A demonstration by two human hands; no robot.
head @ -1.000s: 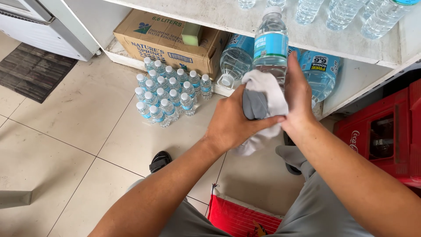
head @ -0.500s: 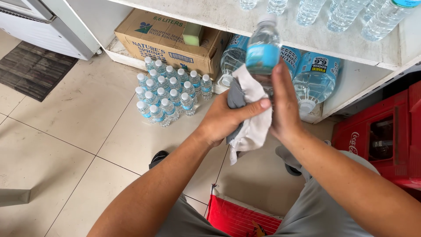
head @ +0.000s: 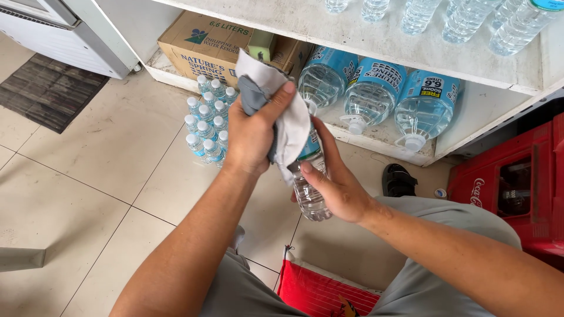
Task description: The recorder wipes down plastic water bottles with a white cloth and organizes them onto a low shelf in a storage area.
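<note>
My right hand (head: 336,183) grips a clear plastic water bottle (head: 309,194) with a blue label, tilted so its top points up and away from me. My left hand (head: 254,134) holds a white and grey cloth (head: 289,117) pressed over the bottle's upper part, hiding the cap. Both hands are in front of my lap, above the tiled floor.
A white shelf (head: 405,36) stands ahead with bottles on top and three large blue-labelled water jugs (head: 371,95) lying beneath. A shrink-wrapped pack of small bottles (head: 207,122) and a cardboard box (head: 202,46) sit at left. Red crates stand at right (head: 517,188) and by my knees (head: 320,290).
The bottle has tilted and come lower and closer to me. My left hand has slid the cloth from the bottle's middle up over its top.
</note>
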